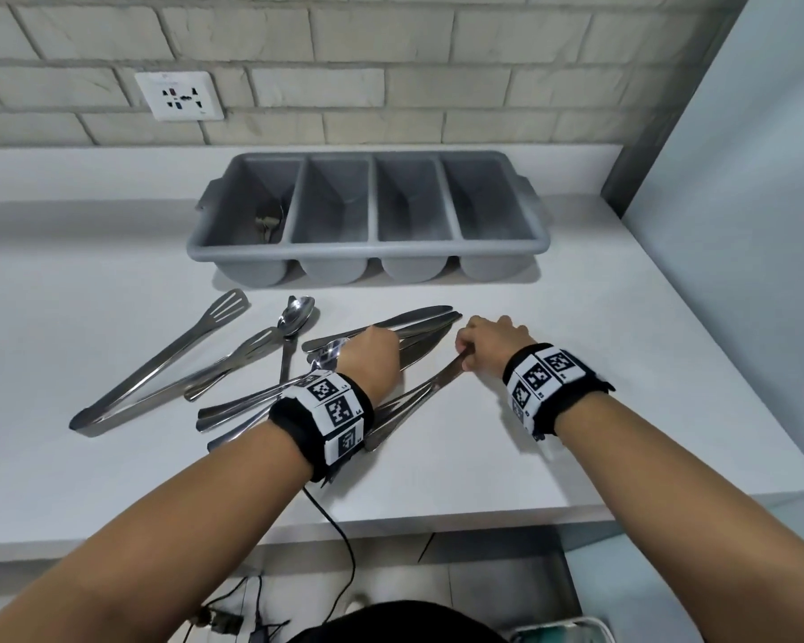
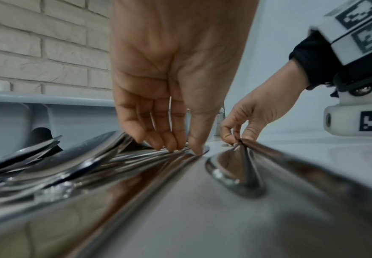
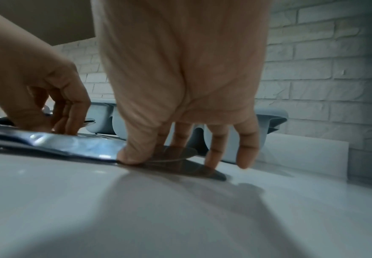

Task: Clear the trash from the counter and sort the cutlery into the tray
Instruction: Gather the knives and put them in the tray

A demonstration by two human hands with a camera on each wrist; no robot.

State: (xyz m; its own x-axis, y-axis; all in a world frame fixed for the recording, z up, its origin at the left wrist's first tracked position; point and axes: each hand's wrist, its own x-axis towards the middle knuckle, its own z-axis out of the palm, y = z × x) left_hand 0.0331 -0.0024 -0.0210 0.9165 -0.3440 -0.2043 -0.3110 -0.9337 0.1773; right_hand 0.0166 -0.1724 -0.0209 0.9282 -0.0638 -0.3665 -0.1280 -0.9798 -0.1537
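From the head view we are in the sorting step: no trash shows on the counter (image 1: 530,410), the tray (image 1: 367,252) holds spoons only in its leftmost compartment, and knives (image 1: 418,327), spoons and tongs lie loose in front of it. Our left hand (image 1: 372,359) rests on the knives; our right hand (image 1: 488,341) pinches one handle. In the left wrist view the left fingertips (image 2: 171,144) press together on the blades. In the right wrist view thumb and forefinger clamp one knife (image 3: 176,157), the other fingers spread. Next, we judge, comes lifting it clear and choosing an empty compartment.
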